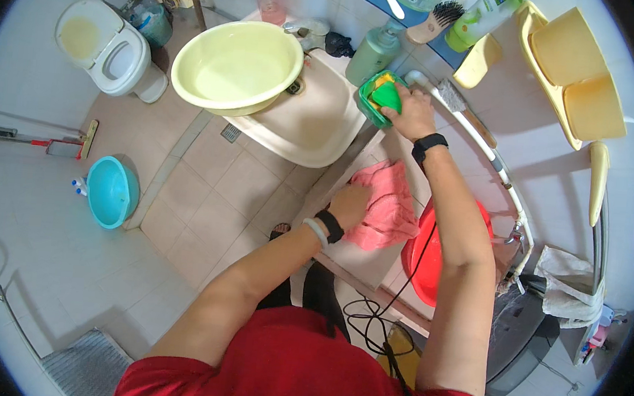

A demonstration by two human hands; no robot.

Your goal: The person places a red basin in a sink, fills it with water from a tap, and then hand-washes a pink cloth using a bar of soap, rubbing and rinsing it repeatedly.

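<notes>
A crumpled pink cloth (385, 207) lies on the tiled ledge in front of me. My left hand (350, 205) is closed at its left edge, its fingertips partly hidden in the folds. Farther off, my right hand (413, 115) reaches to a small green plastic box (371, 111) beside the sink. The box holds a smooth green piece (386, 97) and something yellow. Fingers of the right hand are closed on the green piece, whose exact kind I cannot make out. A green pump bottle (375, 52) stands just behind the box.
A pale yellow basin (236, 65) rests over the left part of the sink (316, 116). A red basin (422, 266) sits right of the cloth, under my right forearm. A white pipe (478, 140) runs along the wall. Black cable (373, 318) hangs near my body.
</notes>
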